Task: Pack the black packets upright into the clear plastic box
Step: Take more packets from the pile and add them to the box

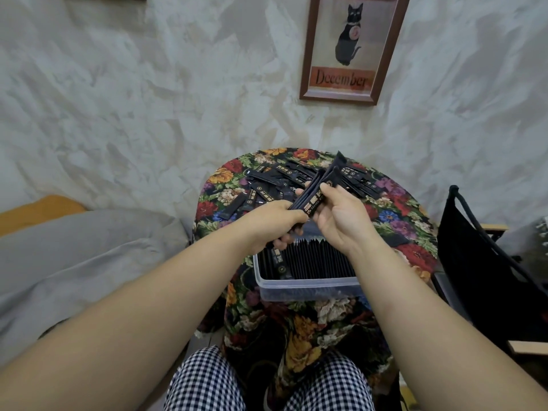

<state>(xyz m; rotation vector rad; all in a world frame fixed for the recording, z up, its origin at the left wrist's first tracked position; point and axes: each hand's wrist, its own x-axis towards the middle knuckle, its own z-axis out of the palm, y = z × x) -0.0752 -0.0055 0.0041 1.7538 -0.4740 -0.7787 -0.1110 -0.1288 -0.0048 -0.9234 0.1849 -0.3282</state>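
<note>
1 clear plastic box (308, 284) at table's (409, 229) 6 o'clock, with a dense row of upright packets (320, 258) inside. loose packets (278, 180) at box's 12 o'clock, too heaped to count. left hand (274, 223) curled round the low end of the bundle (318, 188), right hand (338, 221) pinching mid-length. It's over the box, tilted to 1 o'clock. Gold print unreadable. framed picture (351, 48): "December".
</note>
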